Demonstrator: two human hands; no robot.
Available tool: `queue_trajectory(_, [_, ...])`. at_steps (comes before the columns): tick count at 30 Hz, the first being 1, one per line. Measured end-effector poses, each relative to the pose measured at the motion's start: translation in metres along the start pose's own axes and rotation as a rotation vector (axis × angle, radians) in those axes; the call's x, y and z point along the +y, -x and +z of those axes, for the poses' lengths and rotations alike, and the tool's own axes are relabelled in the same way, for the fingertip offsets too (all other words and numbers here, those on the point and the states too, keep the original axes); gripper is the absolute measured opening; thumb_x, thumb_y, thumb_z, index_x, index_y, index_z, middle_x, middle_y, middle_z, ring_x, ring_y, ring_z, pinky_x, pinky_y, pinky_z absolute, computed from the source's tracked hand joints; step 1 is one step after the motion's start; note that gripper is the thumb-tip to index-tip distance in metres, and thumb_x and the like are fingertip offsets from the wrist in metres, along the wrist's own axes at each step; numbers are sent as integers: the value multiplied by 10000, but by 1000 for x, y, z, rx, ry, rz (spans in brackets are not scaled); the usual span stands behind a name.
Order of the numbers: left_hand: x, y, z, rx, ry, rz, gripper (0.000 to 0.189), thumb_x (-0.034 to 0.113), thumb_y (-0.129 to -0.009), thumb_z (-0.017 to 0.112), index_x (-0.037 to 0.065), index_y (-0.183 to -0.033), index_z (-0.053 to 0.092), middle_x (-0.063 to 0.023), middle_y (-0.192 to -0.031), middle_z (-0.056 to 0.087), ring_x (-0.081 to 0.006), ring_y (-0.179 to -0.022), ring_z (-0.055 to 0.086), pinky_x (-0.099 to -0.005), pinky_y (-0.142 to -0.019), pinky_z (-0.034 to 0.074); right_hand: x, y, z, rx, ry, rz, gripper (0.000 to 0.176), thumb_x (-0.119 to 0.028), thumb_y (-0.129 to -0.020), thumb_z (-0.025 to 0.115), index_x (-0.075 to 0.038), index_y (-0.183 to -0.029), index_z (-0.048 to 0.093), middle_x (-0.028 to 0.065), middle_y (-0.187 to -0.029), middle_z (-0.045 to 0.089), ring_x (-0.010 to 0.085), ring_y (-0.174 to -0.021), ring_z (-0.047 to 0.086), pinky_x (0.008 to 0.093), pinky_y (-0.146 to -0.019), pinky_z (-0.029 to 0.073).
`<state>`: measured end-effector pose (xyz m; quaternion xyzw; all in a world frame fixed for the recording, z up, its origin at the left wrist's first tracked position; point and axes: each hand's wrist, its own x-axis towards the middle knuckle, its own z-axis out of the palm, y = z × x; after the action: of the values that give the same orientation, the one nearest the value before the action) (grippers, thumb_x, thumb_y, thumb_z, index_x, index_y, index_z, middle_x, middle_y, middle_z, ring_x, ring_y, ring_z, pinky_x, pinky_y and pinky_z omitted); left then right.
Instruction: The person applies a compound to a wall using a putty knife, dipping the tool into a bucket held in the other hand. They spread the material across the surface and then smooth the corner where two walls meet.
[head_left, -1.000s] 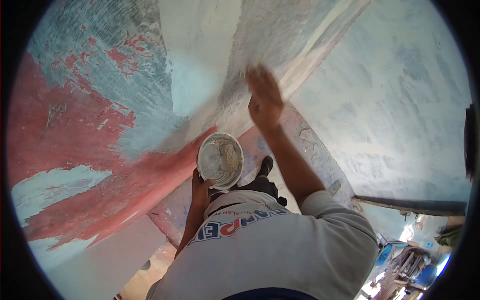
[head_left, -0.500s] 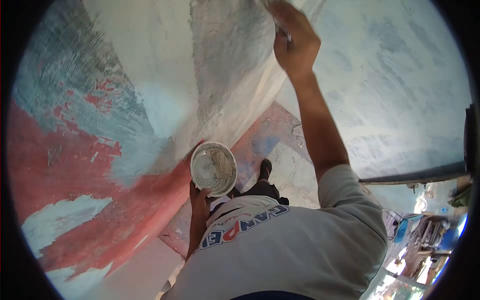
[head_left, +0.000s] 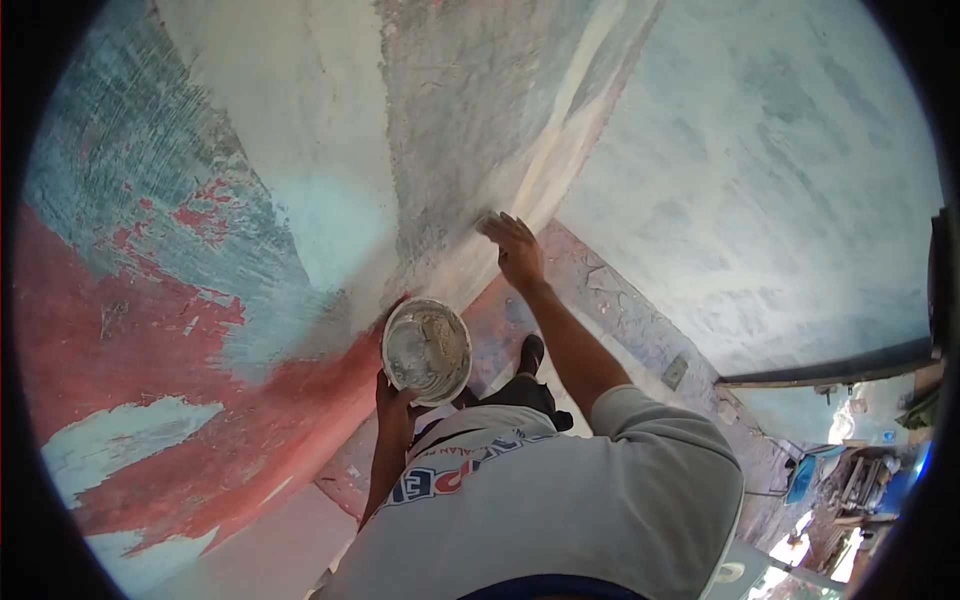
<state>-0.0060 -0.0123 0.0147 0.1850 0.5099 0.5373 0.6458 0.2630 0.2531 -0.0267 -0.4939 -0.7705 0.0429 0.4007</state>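
Note:
A round white bucket (head_left: 426, 350) with greyish paste (head_left: 441, 338) inside is held at waist height by my left hand (head_left: 394, 396), whose fingers grip its lower side. Against the wall (head_left: 320, 215) ahead, above and to the right of the bucket, my right hand (head_left: 518, 250) is closed round a small flat tool (head_left: 488, 222). The tool is blurred and its edge lies at the wall surface. Pale, grey and red patches cover this wall around the tool.
A second pale wall (head_left: 760, 180) meets the first at a corner on the right. Below are the stained floor (head_left: 640, 340) and my shoe (head_left: 531, 354). Piled clutter (head_left: 870, 480) stands at the far lower right, beyond a dark edge (head_left: 830, 364).
My right hand has come down the wall from the top of the view to just above the bucket, tool still in it. The bucket has tilted slightly in my left hand.

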Motion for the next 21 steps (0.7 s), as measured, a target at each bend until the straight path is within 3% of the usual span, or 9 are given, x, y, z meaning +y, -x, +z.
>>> queue_trajectory(3, [1, -3, 3, -25, -3, 16, 674, 26, -807, 590, 69, -1450, 392, -177, -1365, 548, -359, -1169, 655, -542, -882, 645, -15, -62, -56, 199, -34, -62, 471, 121, -844, 547, -90, -1222, 731, 111, -1293, 708, 282, -1265, 641, 450, -1138, 469])
queue_trajectory(5, [3, -2, 6, -54, -8, 15, 671, 24, -808, 586, 66, -1449, 392, -177, -1364, 549, -360, -1166, 657, -536, -883, 646, -43, -131, -120, 415, 3, -208, 508, 143, -838, 517, -93, -1234, 730, 127, -1283, 708, 287, -1221, 667, 443, -1132, 479])
queue_trajectory(8, [1, -3, 4, -77, -24, 1, 666, 26, -814, 577, 63, -1451, 387, -182, -1361, 548, -360, -1164, 658, -525, -889, 648, -89, -213, -199, 654, 29, -474, 555, 131, -772, 572, -151, -1220, 741, 90, -1223, 731, 321, -1137, 690, 401, -972, 573])
queue_trajectory(11, [-1, -5, 3, -87, -30, -10, 671, 23, -817, 571, 63, -1459, 380, -185, -1360, 547, -359, -1172, 656, -523, -888, 650, -125, -230, -218, 683, -23, -559, 576, 119, -739, 590, -166, -1214, 747, 68, -1221, 734, 307, -1136, 692, 394, -975, 574])
queue_trajectory(12, [1, -4, 6, -90, -27, -6, 674, 26, -818, 568, 66, -1464, 378, -184, -1363, 547, -358, -1176, 655, -521, -885, 651, -122, -223, -204, 596, 57, -474, 602, 164, -756, 521, -143, -1221, 750, 94, -1259, 726, 301, -1227, 669, 389, -1056, 546])
queue_trajectory(16, [-4, -4, 0, -55, -22, -7, 677, 31, -822, 557, 79, -1473, 377, -180, -1372, 545, -360, -1181, 653, -525, -865, 656, -91, -130, -94, 486, -49, -289, 528, 163, -810, 520, -128, -1171, 772, 97, -1269, 727, 303, -1263, 655, 392, -1055, 543])
queue_trajectory(18, [-1, -2, 3, -46, -17, 0, 676, 32, -824, 553, 83, -1474, 376, -179, -1374, 544, -359, -1182, 653, -530, -859, 657, -57, -59, -23, 390, -92, -198, 546, 139, -787, 569, -133, -1226, 749, 83, -1330, 698, 294, -1290, 634, 414, -1080, 521])
queue_trajectory(21, [3, 0, 10, -52, -9, 15, 672, 33, -826, 553, 90, -1473, 380, -176, -1372, 545, -357, -1182, 653, -541, -849, 657, -17, 20, 22, 43, -85, -29, 488, 129, -842, 551, -98, -1231, 738, 103, -1326, 693, 298, -1282, 629, 428, -1106, 504])
